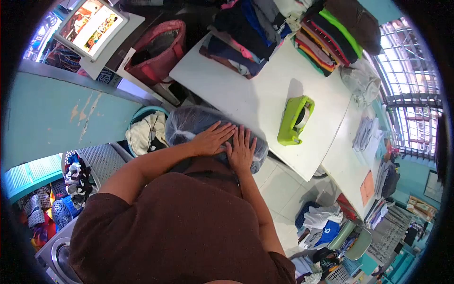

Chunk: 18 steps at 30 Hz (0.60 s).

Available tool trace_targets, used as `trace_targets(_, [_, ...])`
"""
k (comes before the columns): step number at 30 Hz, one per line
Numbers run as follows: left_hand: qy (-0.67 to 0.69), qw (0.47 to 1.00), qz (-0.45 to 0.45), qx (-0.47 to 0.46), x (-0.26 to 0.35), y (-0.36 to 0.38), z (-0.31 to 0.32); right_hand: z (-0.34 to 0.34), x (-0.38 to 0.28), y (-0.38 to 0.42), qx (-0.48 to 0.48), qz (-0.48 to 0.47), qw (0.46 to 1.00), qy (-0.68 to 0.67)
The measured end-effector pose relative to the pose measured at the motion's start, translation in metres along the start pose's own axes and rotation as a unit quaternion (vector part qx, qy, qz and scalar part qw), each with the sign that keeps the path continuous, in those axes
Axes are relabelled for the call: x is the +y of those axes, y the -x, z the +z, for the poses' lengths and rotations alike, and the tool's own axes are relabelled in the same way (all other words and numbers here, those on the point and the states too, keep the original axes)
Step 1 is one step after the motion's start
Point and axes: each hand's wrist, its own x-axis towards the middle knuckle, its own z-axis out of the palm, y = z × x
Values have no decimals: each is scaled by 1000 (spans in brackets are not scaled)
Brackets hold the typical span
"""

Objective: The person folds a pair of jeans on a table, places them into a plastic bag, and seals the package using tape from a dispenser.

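A clear plastic bag (184, 120) packed with dark, soft-looking contents, perhaps cloth, lies close to my body at the edge of the white table. My left hand (215, 139) rests flat on top of it, fingers stretched out. Beside it, nearly touching, my right hand (242, 149) also presses on the bag with its fingers spread. What supports the bag from below is hidden. To the right on the table stands a lime-green tape dispenser (289, 124) with a roll of tape in it.
Folded clothes (246, 42) and a colourful garment stack (321, 42) line the far side of the white table (236, 94). A red woven bag (158, 59) and a lit tablet (92, 28) are at upper left. A laundry basket (146, 132) stands left; clothes piles (324, 222) lie lower right.
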Motion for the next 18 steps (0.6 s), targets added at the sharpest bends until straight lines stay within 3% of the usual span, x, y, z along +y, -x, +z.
trace_targets(6, [-4,1000,6,7,-1,0,3,-7,5,0,-18,1,1000,-11])
trace_targets(7, [15,1000,-3,21,2,-1,-15,-24,4,-6,-10,5,985,-174])
trace_targets(9, [55,997,-20,43,8,4,-51,-82,-7,-13,0,-3,874,-486])
trace_targets(11, [76,992,-70,70,-2,6,-67,-166,-37,-23,-4,-42,664,-746])
trace_targets(13, [77,986,-108,104,-19,7,-70,-233,-60,-17,17,-230,578,-782])
trace_targets(15, [58,979,-135,143,-40,8,-63,-283,-84,-14,54,-410,456,-788])
trace_targets(17, [48,974,-155,159,-58,9,-67,-314,-110,-2,177,-407,454,-773])
trace_targets(18, [43,971,-164,167,-65,12,-68,-321,-120,6,225,-378,478,-760])
